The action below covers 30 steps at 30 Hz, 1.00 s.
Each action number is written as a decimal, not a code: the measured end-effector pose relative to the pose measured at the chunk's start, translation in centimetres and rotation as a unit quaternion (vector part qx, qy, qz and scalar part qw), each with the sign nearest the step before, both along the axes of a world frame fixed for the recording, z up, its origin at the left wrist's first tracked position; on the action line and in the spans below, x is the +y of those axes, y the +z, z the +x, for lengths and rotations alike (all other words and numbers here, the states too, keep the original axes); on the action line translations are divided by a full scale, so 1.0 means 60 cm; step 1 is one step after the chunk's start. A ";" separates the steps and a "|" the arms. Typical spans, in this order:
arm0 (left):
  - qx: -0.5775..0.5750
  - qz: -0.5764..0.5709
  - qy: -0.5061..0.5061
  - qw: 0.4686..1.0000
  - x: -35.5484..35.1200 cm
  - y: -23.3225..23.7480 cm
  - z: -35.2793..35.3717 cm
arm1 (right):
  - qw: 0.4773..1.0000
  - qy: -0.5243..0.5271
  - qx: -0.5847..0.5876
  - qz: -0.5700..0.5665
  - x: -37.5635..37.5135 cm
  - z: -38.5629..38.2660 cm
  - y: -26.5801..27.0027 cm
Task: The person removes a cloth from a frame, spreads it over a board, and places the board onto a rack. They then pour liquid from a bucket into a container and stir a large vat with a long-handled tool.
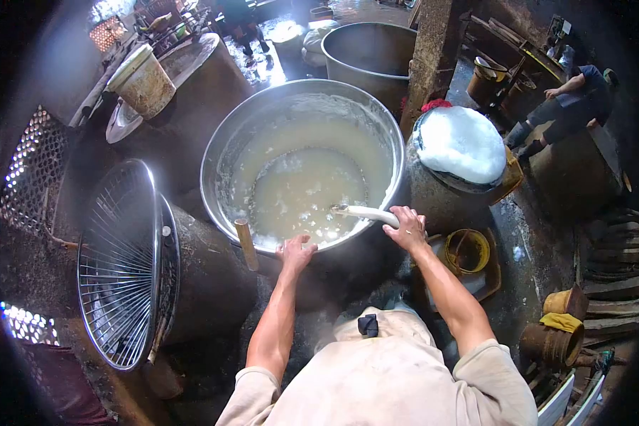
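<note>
Steel, wide and dented, the big basin [213,142] stands in front of the person, partly filled with a pale, milky liquid [305,177] that has left froth up the walls. A white handle [366,211] lies across the basin's near right edge. Its long axis runs almost level, from the rim leftward, and its far end dips into the liquid close to the near wall. The right hand [409,227] has it by the outer end, right at the rim, with the fingers wrapped tight round it and the knuckles on top. The wet end therefore lies to the left of that grip, towards the basin's middle.

The left hand [295,252] is apart from the handle, laid on the near rim with fingers spread and holding nothing. A short wooden stick [246,243] leans on the rim just beside it, on its left.
</note>
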<state>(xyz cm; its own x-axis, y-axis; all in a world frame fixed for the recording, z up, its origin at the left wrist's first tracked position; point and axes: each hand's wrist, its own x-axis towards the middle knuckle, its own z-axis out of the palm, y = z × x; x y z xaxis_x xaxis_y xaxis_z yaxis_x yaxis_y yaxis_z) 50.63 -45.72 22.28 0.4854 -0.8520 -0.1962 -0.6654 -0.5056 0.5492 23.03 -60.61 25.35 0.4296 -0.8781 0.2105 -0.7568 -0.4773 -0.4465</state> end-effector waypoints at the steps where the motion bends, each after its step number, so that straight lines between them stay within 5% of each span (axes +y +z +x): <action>1: -0.002 0.003 -0.001 1.000 0.000 -0.001 0.000 | 1.000 0.000 -0.006 -0.004 0.000 -0.001 -0.001; 16: -0.054 0.030 -0.023 0.998 0.006 0.000 -0.003 | 0.999 -0.018 0.003 -0.034 0.005 -0.012 -0.004; 24: -0.021 0.013 -0.014 1.000 0.001 -0.011 0.006 | 0.970 -0.091 -0.184 -0.129 0.048 0.032 0.043; 30: -0.029 0.034 -0.002 0.999 -0.002 -0.005 0.002 | 0.969 0.001 -0.235 -0.080 0.110 0.084 0.066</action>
